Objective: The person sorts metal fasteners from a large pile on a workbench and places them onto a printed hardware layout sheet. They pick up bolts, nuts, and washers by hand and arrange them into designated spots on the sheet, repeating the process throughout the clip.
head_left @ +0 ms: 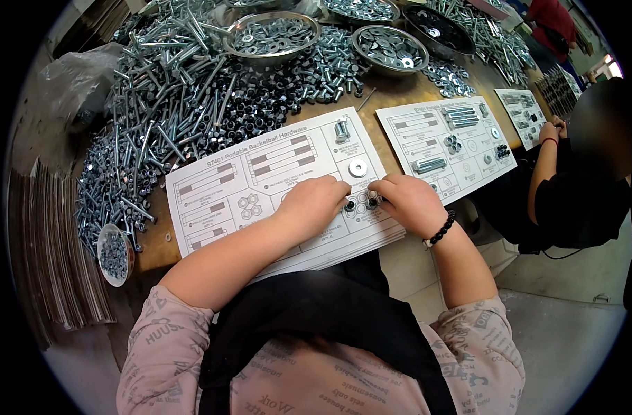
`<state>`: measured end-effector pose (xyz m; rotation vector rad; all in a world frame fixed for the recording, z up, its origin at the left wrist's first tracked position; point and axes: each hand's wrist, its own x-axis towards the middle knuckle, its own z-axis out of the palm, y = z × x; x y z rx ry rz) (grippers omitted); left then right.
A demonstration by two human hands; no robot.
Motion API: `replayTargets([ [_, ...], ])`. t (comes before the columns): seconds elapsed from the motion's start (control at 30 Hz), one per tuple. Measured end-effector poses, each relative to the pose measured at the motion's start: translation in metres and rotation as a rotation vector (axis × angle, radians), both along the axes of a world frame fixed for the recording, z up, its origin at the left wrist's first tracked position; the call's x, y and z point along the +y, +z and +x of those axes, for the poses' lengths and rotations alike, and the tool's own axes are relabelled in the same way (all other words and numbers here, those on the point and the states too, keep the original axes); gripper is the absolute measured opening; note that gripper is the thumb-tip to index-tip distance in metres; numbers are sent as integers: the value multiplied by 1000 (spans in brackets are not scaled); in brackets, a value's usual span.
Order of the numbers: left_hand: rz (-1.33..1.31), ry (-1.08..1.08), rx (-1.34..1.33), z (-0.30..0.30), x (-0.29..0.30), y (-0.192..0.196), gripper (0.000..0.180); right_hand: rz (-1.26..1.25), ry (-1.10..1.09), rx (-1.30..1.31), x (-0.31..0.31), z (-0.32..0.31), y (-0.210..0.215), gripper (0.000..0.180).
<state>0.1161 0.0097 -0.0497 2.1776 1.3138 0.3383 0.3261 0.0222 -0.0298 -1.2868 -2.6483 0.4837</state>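
Currently both hands work low on the right part of a printed diagram sheet (226,197). Left hand (314,204): fingertips bunched narrow at a dark-centred nut (350,206); pinched or merely touched, cannot tell. Right hand (414,200): likewise narrow, at a second nut (372,204), hold unclear. From the hands, a flat washer (357,168) lies at twelve o'clock on the sheet, a loose nut pile (240,114) at ten, another sheet (416,149) bearing hardware at two.
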Motion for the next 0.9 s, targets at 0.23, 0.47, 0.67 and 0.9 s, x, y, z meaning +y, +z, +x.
replayTargets([
  [0.23,90,-41,-75,10,-9,-11,25,-37,17,113,-3,0,-1,25],
  [0.47,24,10,-195,14,-13,-10,21,-61,33,121,3,5,-7,20],
  [0.67,16,-2,-232,12,-12,-15,22,-73,63,131,5,2,-8,21],
  [0.9,79,72,-231,-12,2,-2,22,-23,16,205,25,-5,16,26],
])
